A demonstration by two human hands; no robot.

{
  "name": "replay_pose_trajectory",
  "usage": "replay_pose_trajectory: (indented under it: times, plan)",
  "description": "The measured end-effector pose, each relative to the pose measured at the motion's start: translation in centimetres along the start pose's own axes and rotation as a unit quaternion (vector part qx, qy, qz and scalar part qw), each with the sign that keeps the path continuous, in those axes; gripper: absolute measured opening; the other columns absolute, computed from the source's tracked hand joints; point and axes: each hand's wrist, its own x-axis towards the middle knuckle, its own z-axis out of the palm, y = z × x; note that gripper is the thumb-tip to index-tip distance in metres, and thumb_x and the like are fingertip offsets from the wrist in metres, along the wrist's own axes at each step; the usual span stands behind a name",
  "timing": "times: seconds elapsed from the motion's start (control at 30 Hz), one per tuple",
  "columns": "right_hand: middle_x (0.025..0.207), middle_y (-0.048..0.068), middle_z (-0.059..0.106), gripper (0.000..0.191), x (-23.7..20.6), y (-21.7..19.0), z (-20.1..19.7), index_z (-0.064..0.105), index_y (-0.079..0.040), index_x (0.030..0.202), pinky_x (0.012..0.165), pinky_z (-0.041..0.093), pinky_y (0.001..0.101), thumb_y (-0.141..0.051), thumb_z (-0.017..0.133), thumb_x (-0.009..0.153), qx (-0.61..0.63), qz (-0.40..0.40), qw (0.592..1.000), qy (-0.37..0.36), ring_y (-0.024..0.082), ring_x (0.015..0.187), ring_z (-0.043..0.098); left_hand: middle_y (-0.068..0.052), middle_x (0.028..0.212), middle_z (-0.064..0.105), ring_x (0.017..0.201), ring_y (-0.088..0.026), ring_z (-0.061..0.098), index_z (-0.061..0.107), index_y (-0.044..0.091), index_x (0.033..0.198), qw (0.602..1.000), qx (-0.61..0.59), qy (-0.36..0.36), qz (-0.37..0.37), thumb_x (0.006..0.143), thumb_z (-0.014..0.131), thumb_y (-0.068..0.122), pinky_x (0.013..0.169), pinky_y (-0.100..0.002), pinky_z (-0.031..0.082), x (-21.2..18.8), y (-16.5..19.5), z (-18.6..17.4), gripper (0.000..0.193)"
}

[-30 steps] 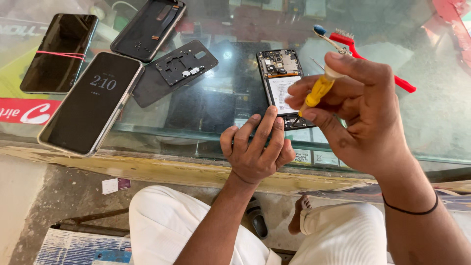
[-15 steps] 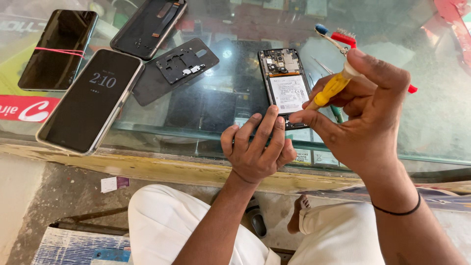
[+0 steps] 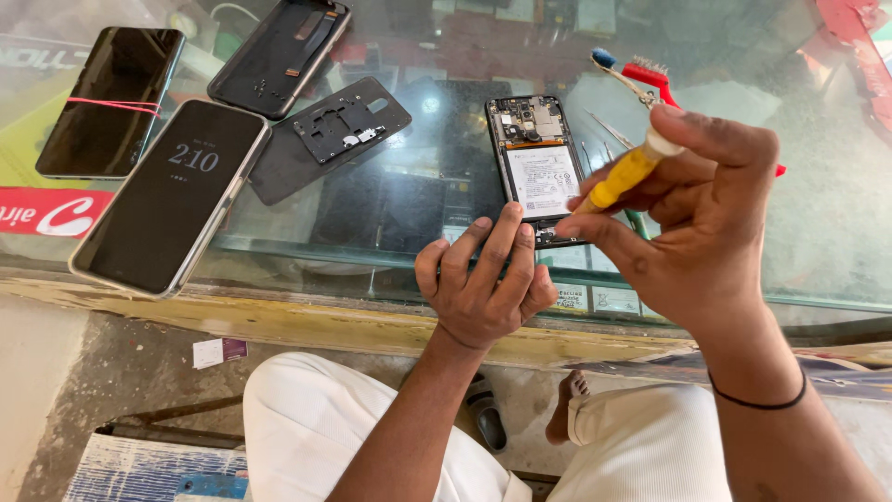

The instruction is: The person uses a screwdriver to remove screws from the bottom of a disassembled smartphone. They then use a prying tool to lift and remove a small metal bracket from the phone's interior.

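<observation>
An opened phone (image 3: 537, 165) with its back off lies on the glass counter (image 3: 818, 214), its white battery and circuit board showing. My left hand (image 3: 483, 284) rests at the phone's near end, fingertips touching its lower edge. My right hand (image 3: 697, 218) is to the right of the phone and holds a yellow-handled screwdriver (image 3: 624, 177), the tip pointing down toward the phone's lower right part. The tip itself is hidden behind my fingers.
Left of the open phone lie a black inner frame piece (image 3: 339, 125), a black back cover (image 3: 279, 56) and two whole phones (image 3: 172, 200), one with a pink band (image 3: 110, 100). A red-handled brush (image 3: 650, 76) lies behind my right hand. My knees in white trousers (image 3: 316, 418) are below the counter edge.
My right hand with the screwdriver has risen a little and shifted to the right, uncovering more of the open phone. My left hand has stayed at the phone's near end.
</observation>
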Motion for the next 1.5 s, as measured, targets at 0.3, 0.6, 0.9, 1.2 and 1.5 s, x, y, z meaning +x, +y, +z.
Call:
replay_pose_trajectory:
  times: [0.3,0.6,0.9,1.2,1.5]
  plan:
    - [0.103,0.019,0.065,0.083,0.0,-0.3,0.8,0.026,-0.009,0.136,0.084,0.066,0.0344,0.003,0.089,0.083,-0.043,0.006,0.998,0.045,0.022,0.094,0.074,0.004,0.125,0.074,0.111,-0.015,0.059,0.072,0.018,0.108,1.000,-0.001,0.001,-0.002,0.104,0.049,0.037,0.106,-0.041,0.032,-0.2,0.0,0.1,0.030]
    - [0.107,0.018,0.067,0.078,-0.4,0.3,0.2,0.026,-0.011,0.142,0.089,0.067,0.0333,0.006,0.082,0.091,0.016,-0.006,1.000,0.004,0.022,0.098,0.075,0.003,0.126,0.074,0.110,-0.015,0.060,0.072,0.018,0.110,1.000,-0.001,-0.008,-0.004,0.104,0.050,0.036,0.106,-0.041,0.032,0.0,0.0,0.0,0.029]
    - [0.109,0.018,0.065,0.074,-0.2,0.2,0.4,0.024,-0.012,0.142,0.088,0.067,0.0331,0.010,0.076,0.093,0.032,-0.022,0.999,-0.006,0.022,0.098,0.074,0.003,0.125,0.074,0.110,-0.015,0.060,0.071,0.018,0.110,1.000,-0.001,-0.012,0.000,0.103,0.050,0.036,0.104,-0.042,0.032,0.0,-0.1,-0.1,0.029]
    - [0.113,0.020,0.066,0.072,-0.6,0.1,-0.2,0.022,-0.015,0.146,0.084,0.066,0.0329,0.018,0.064,0.098,0.012,-0.043,0.998,-0.035,0.025,0.100,0.074,0.003,0.125,0.074,0.109,-0.015,0.060,0.070,0.018,0.110,1.000,0.000,-0.004,0.001,0.104,0.049,0.037,0.104,-0.041,0.032,0.0,-0.1,0.0,0.029]
    - [0.115,0.021,0.063,0.072,-0.8,-0.6,0.7,0.021,-0.015,0.145,0.090,0.064,0.0356,0.018,0.064,0.099,-0.001,-0.037,0.999,-0.025,0.024,0.101,0.071,0.003,0.124,0.075,0.109,-0.017,0.061,0.073,0.015,0.106,1.000,-0.005,-0.014,-0.013,0.103,0.052,0.037,0.103,-0.041,0.033,0.3,0.0,-0.3,0.031]
